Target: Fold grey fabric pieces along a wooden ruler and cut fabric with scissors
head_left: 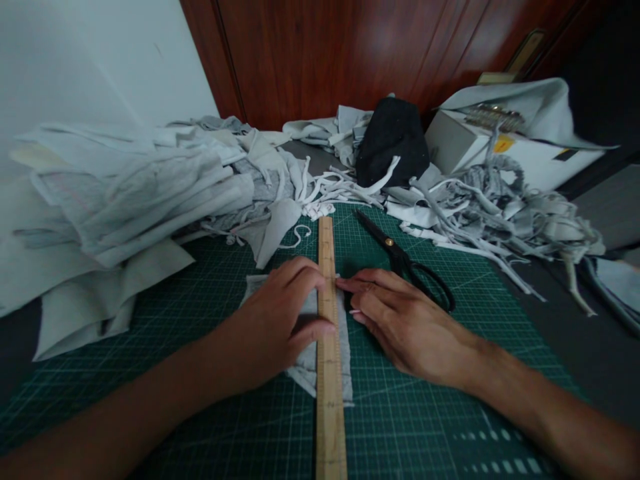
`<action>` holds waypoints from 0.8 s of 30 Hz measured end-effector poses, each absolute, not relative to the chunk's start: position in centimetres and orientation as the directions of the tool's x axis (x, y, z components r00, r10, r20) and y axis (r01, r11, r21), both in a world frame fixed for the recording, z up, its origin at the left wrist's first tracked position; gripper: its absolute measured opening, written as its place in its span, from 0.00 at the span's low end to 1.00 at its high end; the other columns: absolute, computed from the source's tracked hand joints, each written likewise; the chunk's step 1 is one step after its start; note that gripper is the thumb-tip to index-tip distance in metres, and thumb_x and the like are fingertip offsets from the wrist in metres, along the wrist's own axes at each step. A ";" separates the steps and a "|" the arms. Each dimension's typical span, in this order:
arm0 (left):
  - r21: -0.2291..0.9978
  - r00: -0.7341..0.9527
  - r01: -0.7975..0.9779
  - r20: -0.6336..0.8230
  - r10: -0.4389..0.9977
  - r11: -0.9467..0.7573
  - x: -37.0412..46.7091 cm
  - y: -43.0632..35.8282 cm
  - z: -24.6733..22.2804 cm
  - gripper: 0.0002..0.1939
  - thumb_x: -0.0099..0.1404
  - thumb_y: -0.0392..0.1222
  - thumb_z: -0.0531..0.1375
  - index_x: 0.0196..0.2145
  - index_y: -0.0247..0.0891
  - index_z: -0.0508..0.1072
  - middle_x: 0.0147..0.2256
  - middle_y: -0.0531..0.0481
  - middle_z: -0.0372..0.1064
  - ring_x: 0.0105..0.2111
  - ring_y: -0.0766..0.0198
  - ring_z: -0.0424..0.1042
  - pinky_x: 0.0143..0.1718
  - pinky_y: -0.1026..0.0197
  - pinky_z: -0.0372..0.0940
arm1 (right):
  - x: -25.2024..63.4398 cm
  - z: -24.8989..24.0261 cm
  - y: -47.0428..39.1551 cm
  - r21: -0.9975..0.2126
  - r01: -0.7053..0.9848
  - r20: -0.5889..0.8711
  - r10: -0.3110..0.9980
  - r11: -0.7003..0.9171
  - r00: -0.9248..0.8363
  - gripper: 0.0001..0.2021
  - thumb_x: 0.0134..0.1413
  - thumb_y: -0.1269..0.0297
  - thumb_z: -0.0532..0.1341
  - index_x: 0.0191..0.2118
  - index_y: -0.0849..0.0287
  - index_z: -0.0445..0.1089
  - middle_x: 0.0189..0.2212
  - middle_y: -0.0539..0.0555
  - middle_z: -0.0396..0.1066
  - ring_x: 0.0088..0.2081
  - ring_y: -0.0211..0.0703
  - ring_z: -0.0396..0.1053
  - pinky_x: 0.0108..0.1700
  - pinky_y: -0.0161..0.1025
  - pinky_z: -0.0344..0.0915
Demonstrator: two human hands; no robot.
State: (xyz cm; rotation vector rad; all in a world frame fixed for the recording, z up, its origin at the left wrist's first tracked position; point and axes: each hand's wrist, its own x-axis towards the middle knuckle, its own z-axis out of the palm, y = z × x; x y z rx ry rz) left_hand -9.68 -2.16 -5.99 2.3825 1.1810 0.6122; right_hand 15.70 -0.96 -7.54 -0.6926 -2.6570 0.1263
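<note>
With the left hand [285, 313], presses on a long, flat ruler of pale wood [329, 380], with thumb and fingers parted wide. With the right hand [395, 320], reaches to the ruler's right edge, with fingertips bunched narrow; impossible to make out whether around anything. Directly under the left fingers and the ruler: a flat piece of light grey fabric [306, 370]. Looks like lining up the ruler along the fabric; seems to call next for steady left-hand pressure. Just beyond the right fingers: black metal scissors [395, 250]. Beneath fingers and fabric: a dark green gridded cutting mat [415, 427]. Farther ahead: tangled grey and white fabric strips [460, 200].
</note>
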 end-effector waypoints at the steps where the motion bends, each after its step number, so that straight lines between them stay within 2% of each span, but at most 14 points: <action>1: 0.513 0.548 0.640 0.217 0.808 -0.572 -9.6 -2.2 -6.0 0.08 0.73 0.39 0.61 0.49 0.40 0.68 0.51 0.46 0.67 0.53 0.54 0.69 0.58 0.47 0.68 | 15.6 -7.6 -1.0 -0.181 0.457 0.353 0.491 0.871 -0.796 0.11 0.71 0.77 0.56 0.53 0.66 0.71 0.61 0.66 0.74 0.63 0.61 0.67 0.65 0.60 0.70; 5: 0.441 0.535 0.670 0.273 0.800 -0.598 -9.2 -2.5 -6.3 0.05 0.74 0.37 0.58 0.47 0.39 0.68 0.50 0.44 0.69 0.52 0.52 0.69 0.56 0.45 0.68 | 15.1 -7.7 -1.4 -0.155 0.510 0.357 0.529 0.846 -0.770 0.09 0.74 0.73 0.55 0.51 0.66 0.71 0.59 0.68 0.74 0.61 0.62 0.67 0.62 0.62 0.73; 11: 0.378 0.528 0.704 0.288 0.799 -0.601 -8.8 -3.0 -6.4 0.10 0.73 0.36 0.57 0.50 0.36 0.69 0.51 0.42 0.71 0.54 0.50 0.68 0.59 0.43 0.67 | 14.9 -7.7 -1.9 -0.140 0.537 0.295 0.553 0.832 -0.779 0.10 0.70 0.79 0.57 0.52 0.67 0.70 0.61 0.68 0.71 0.62 0.62 0.64 0.65 0.60 0.69; 16: 0.365 0.528 0.713 0.283 0.801 -0.599 -8.9 -3.2 -6.4 0.15 0.72 0.36 0.57 0.55 0.35 0.68 0.55 0.40 0.71 0.58 0.48 0.67 0.64 0.41 0.65 | 14.6 -7.3 -2.2 -0.157 0.563 0.273 0.583 0.812 -0.765 0.09 0.71 0.78 0.55 0.50 0.70 0.71 0.61 0.71 0.71 0.60 0.62 0.65 0.61 0.60 0.72; 21: 0.332 0.545 0.717 0.282 0.790 -0.613 -9.0 -3.3 -6.5 0.17 0.71 0.37 0.57 0.57 0.33 0.67 0.60 0.37 0.68 0.62 0.46 0.63 0.67 0.39 0.62 | 14.5 -7.0 -2.4 -0.166 0.577 0.298 0.598 0.800 -0.744 0.09 0.71 0.75 0.54 0.50 0.69 0.70 0.61 0.74 0.71 0.56 0.64 0.68 0.58 0.66 0.72; 24: 0.335 0.526 0.726 0.292 0.799 -0.601 -8.9 -3.4 -6.6 0.19 0.71 0.38 0.57 0.58 0.36 0.67 0.60 0.38 0.64 0.61 0.46 0.64 0.65 0.39 0.64 | 14.8 -7.3 -2.4 -0.211 0.518 0.383 0.557 0.829 -0.737 0.06 0.69 0.74 0.56 0.46 0.65 0.70 0.58 0.72 0.73 0.57 0.64 0.69 0.58 0.66 0.71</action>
